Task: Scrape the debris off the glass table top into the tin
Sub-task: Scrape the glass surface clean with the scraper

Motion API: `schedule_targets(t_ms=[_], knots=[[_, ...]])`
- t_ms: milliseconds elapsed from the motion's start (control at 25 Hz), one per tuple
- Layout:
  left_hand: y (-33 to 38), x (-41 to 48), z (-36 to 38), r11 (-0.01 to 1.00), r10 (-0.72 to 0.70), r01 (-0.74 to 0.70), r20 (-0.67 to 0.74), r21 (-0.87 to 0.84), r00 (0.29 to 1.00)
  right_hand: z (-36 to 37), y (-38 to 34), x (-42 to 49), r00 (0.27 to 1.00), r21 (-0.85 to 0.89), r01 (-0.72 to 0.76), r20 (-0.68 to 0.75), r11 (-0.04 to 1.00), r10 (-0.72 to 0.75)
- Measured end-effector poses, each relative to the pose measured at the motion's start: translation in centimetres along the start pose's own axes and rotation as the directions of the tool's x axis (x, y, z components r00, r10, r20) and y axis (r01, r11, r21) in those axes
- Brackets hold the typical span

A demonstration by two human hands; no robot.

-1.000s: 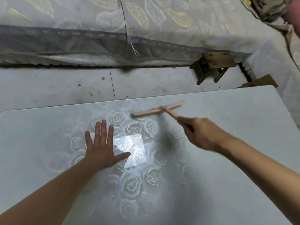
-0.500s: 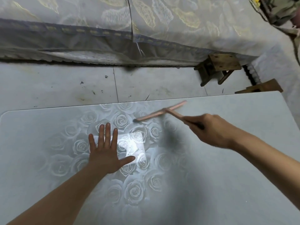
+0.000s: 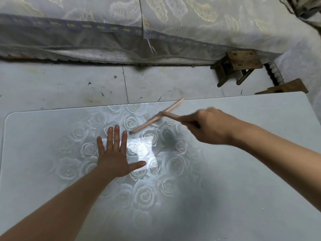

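Two hands are working over the glass table top [image 3: 243,171]. The left hand [image 3: 113,155] is lying flat and open, fingers spread, palm pressing on the rose-patterned middle of the glass. The right hand [image 3: 210,126] is closing around the handle of a pink T-shaped scraper [image 3: 156,118], whose blade is slanting from the far edge down toward the left fingertips, its near-left end just beside them and seemingly touching the glass.

Debris is hard to make out; only faint specks are showing near the bright reflection, and no tin is in view. To scrape well, I would judge the blade needs lying flat along its whole edge, not riding on one corner, with strokes overlapping toward wherever the tin is waiting, and the left hand staying clear.

Beyond the table a stained floor [image 3: 69,84], a wooden stool [image 3: 238,65] and patterned bedding [image 3: 156,23] are showing.
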State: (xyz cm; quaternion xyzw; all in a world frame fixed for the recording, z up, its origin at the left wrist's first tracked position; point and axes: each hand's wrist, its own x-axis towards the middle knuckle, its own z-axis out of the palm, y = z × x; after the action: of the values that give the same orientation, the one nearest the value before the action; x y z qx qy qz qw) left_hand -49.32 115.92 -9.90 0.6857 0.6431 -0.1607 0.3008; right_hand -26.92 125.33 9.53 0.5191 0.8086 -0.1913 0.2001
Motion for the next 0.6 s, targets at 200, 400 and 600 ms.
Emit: schedule_targets(t_ms=[200, 400, 600], knots=[[-0.6, -0.2, -0.3, 1.0, -0.002, 0.003, 0.035, -0.022, 0.999, 0.8, 1.3, -7.8, 0.973, -0.021, -0.132, 0.187, 0.991, 0.134], [-0.4, -0.2, -0.7, 1.0, -0.009, 0.01, 0.066, -0.016, 0.998, 0.1, -1.4, -3.7, 1.0, 0.001, 0.015, -0.019, 1.0, -0.015], [-0.7, -0.1, -0.9, 1.0, 0.012, -0.013, 0.101, 0.011, 0.995, 3.2, -0.8, -6.5, 0.995, -0.076, -0.035, 0.095, 0.996, 0.042]])
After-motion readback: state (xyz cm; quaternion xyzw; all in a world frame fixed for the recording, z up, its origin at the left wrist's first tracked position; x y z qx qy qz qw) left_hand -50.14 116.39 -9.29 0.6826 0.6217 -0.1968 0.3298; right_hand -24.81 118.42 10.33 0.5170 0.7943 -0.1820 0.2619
